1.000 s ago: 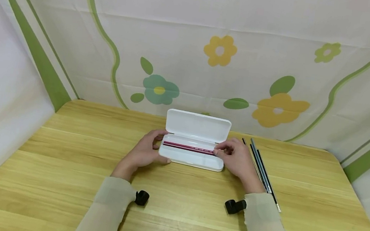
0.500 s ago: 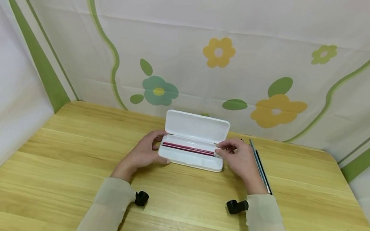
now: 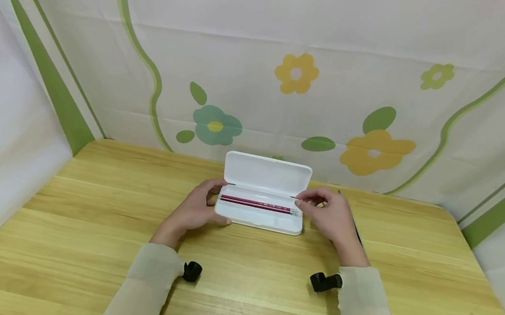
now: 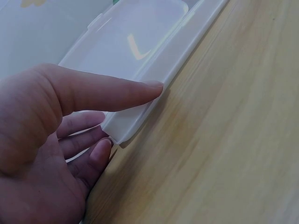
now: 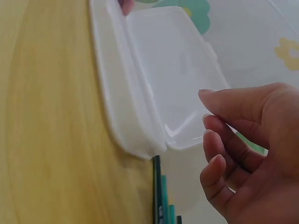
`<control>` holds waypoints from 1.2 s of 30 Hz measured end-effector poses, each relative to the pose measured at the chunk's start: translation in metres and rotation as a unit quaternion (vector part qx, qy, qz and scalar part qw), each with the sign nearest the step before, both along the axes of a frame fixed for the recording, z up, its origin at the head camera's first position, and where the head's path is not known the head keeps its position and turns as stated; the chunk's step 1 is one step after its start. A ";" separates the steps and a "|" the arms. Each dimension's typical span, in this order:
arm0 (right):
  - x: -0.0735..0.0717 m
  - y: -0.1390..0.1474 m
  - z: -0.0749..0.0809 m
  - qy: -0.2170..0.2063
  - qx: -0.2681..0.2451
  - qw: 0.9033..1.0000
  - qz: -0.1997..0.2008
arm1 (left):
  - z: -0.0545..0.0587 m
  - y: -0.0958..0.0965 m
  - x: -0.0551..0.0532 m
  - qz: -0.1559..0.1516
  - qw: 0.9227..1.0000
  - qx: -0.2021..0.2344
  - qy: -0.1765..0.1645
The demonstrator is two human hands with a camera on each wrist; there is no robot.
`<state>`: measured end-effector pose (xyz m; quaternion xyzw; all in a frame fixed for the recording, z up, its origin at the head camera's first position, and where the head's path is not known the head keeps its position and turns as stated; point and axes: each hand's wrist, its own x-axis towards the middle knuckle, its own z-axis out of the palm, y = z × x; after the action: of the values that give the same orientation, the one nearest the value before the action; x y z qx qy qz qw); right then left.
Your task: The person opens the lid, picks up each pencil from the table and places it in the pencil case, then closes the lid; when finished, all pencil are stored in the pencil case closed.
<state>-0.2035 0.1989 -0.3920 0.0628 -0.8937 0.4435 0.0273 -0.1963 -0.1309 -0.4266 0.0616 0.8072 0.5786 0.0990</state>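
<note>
A white pencil case [image 3: 248, 218] lies on the wooden table with its lid [image 3: 267, 173] tipped up at the back. Inside it, two dark red pencils [image 3: 255, 203] lie side by side, their eraser ends to the right. My left hand [image 3: 196, 206] grips the case's left end, thumb [image 4: 140, 93] on the front edge and fingers round the corner. Just above the right end hovers my right hand [image 3: 328, 220]. In the right wrist view its fingers [image 5: 224, 142] are loosely bent, with nothing between them.
Several dark and teal pencils [image 5: 161, 200] lie on the table right of the case; in the head view my right hand and forearm mostly cover them. Behind the table's back edge hangs a flowered cloth [image 3: 255, 71].
My right fingers have let go of the red pencils' ends and drawn slightly up and right, so the eraser ends now show. My left hand keeps its hold on the case.
</note>
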 end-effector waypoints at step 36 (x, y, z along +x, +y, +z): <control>0.078 0.095 0.002 -0.087 -0.036 0.993 -0.071 | 0.004 0.000 0.002 0.002 1.000 0.000 0.002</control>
<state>-0.1258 0.2942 -0.3905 -0.0403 -0.8781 0.4764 -0.0166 -0.1943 -0.1308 -0.4225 0.0610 0.8074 0.5789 0.0965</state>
